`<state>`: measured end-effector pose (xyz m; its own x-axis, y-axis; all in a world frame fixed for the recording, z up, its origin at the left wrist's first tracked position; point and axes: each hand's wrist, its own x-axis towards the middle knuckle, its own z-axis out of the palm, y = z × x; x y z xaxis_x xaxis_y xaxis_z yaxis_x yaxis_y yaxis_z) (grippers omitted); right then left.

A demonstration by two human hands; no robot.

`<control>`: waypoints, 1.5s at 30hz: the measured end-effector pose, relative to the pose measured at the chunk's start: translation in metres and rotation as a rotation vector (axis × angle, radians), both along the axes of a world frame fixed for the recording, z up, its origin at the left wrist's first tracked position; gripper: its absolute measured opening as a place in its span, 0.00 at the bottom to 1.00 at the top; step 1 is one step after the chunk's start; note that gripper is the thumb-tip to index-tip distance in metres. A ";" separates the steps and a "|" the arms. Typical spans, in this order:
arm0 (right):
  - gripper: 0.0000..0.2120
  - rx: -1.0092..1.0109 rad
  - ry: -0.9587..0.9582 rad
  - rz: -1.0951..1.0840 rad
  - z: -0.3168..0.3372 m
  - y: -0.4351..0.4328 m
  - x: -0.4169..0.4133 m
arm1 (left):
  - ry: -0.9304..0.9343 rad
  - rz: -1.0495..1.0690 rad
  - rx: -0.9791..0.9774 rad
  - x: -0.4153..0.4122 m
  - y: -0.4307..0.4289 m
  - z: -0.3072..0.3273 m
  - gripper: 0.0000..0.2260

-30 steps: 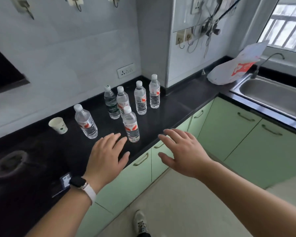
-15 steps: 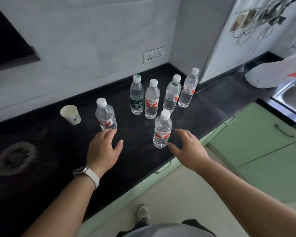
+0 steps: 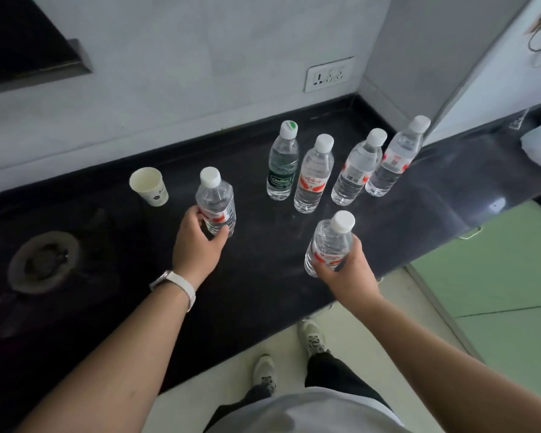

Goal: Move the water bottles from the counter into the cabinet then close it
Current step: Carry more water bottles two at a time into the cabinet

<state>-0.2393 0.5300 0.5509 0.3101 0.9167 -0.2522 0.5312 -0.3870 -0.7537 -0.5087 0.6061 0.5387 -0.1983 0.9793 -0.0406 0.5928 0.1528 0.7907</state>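
Head view: at centre left of the frame the left hand (image 3: 197, 242) has thumb and fingers clamped around the lower body of a red-labelled bottle (image 3: 215, 203). At centre right the right hand (image 3: 345, 270) is wrapped around another red-labelled bottle (image 3: 330, 242) near the black counter (image 3: 263, 276) edge. Behind, 4 bottles stand in a row: a green-labelled bottle (image 3: 282, 162) leftmost, 3 red-labelled ones (image 3: 313, 175) rightward. A paper cup (image 3: 149, 186) sits left of them. Green cabinet doors (image 3: 497, 276) show at right.

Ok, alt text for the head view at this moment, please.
The left hand grips one water bottle and the right hand grips another bottle at a black counter. Four more bottles stand behind; a paper cup stands left.
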 end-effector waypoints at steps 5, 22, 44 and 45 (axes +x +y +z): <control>0.36 0.024 0.027 -0.015 -0.006 0.014 0.001 | -0.070 0.093 -0.036 0.012 0.012 -0.003 0.23; 0.32 -0.024 0.169 0.375 -0.001 0.083 0.044 | -0.130 0.455 -0.069 0.075 0.008 0.011 0.25; 0.29 -0.101 0.367 1.119 0.047 0.019 -0.058 | -0.163 1.107 0.085 0.069 -0.211 0.058 0.22; 0.29 -0.093 0.359 1.145 0.050 0.007 -0.062 | -0.168 1.121 0.095 0.068 -0.227 0.059 0.21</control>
<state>-0.3014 0.5367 0.6007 -0.7730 0.5883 -0.2374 0.3680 0.1112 -0.9231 -0.4411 0.3794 0.5974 -0.9636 0.2537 -0.0845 0.0449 0.4651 0.8841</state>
